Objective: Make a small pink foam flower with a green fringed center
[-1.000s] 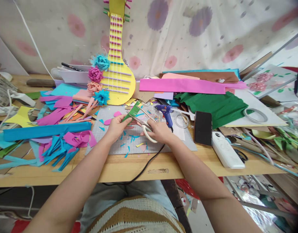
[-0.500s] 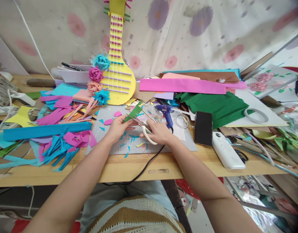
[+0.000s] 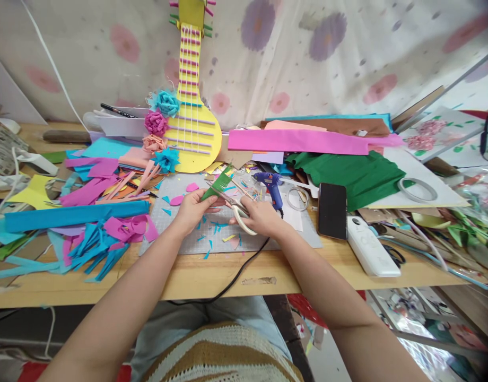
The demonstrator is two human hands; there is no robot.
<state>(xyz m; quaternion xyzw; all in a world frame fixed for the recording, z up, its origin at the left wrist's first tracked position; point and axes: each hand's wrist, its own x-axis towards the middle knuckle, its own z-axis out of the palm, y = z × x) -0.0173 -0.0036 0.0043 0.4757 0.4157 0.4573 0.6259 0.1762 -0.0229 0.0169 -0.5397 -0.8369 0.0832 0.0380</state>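
Note:
My left hand [image 3: 193, 210] pinches the lower end of a green paper piece [image 3: 217, 183], whose right edge is snipped into a fringe. In my right hand [image 3: 260, 216] are scissors [image 3: 242, 218] with cream handles, their blades pointing left and lying at the green paper's fringed edge. Both hands are above a grey cutting mat [image 3: 180, 233] strewn with blue, yellow and pink paper scraps. Just beyond my right hand lies a blue glue gun [image 3: 272, 187]. My fingers hide part of the paper's lower end.
A yellow paper guitar [image 3: 204, 132] with paper flowers [image 3: 156, 123] leans at the back. Coloured paper strips [image 3: 77, 209] pile up on the left. To the right are crumpled green paper [image 3: 347, 172], a phone [image 3: 332, 211], a white device [image 3: 372, 246] and a tape roll [image 3: 418, 189].
Both hands stay almost in place, still holding the green paper and the scissors. The scissor blades look slightly shifted against the paper; the view has moved a trifle.

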